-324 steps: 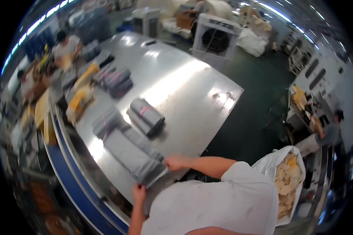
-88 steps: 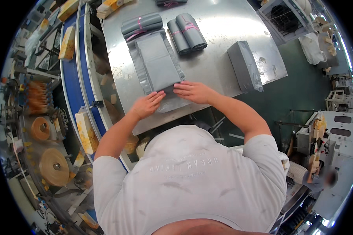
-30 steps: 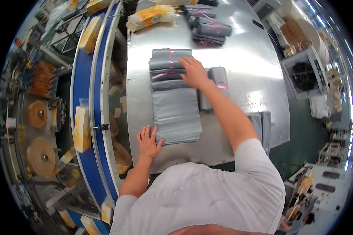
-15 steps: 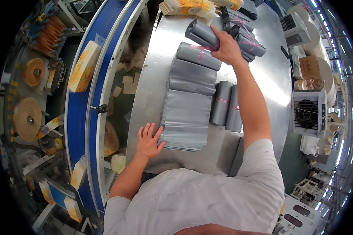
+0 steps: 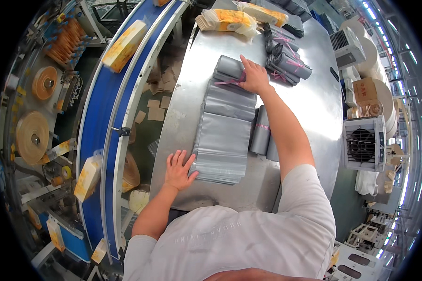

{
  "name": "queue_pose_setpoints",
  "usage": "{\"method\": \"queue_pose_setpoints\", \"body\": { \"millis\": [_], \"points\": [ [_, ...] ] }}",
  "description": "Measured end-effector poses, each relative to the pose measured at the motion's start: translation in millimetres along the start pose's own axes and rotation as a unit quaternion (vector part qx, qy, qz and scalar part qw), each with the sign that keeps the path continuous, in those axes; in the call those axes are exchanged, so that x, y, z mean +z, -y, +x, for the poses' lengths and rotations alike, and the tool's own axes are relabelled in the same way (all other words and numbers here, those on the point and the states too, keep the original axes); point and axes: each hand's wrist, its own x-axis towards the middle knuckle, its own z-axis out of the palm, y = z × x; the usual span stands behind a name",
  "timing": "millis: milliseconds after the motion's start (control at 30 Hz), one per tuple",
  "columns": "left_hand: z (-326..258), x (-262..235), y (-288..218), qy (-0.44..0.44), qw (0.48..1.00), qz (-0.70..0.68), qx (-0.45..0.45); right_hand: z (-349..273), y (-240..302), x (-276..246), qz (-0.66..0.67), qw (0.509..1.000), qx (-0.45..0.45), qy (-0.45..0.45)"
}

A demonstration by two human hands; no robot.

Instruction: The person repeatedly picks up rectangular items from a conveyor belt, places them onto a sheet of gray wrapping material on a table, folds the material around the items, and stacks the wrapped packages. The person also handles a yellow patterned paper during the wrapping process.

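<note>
A long stack of flat grey plastic mailer bags [image 5: 224, 136] lies unrolled along the steel table [image 5: 309, 107]. My left hand [image 5: 178, 169] rests flat, fingers spread, on the table at the stack's near left corner. My right hand [image 5: 253, 75] reaches far forward and grips the still-rolled far end of the stack [image 5: 229, 70], which has a pink band around it. Two tied grey rolls [image 5: 262, 132] lie just right of the stack, under my right forearm.
More tied grey rolls [image 5: 286, 63] sit at the far right of the table, with yellow-printed packets [image 5: 227, 19] beyond. A blue conveyor [image 5: 109, 117] carrying yellow packets curves along the left. Tape rolls [image 5: 31, 136] lie further left. A white fan unit [image 5: 363, 143] stands to the right.
My right hand has kept unrolling the grey stack away from me, so it lies longer on the table. My left hand stays pressed at the near end.
</note>
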Motion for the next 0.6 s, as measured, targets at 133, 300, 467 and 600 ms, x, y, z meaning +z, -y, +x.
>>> {"method": "queue_pose_setpoints", "body": {
  "millis": [133, 300, 467, 600],
  "points": [
    [-4, -2, -3, -0.003, 1.000, 0.002, -0.004, -17, 21, -4, -0.067, 0.997, 0.031, -0.024],
    [-6, -4, 0, -0.034, 0.999, -0.029, 0.017, -65, 31, 31, 0.121, 0.970, -0.009, -0.211],
    [-12, -8, 2, -0.024, 0.998, -0.049, 0.018, -229, 125, 87, 0.061, 0.988, -0.007, -0.138],
    [-11, -8, 5, -0.016, 0.998, -0.050, 0.038, -312, 184, 129, 0.032, 0.975, 0.206, 0.072]
  ]
}}
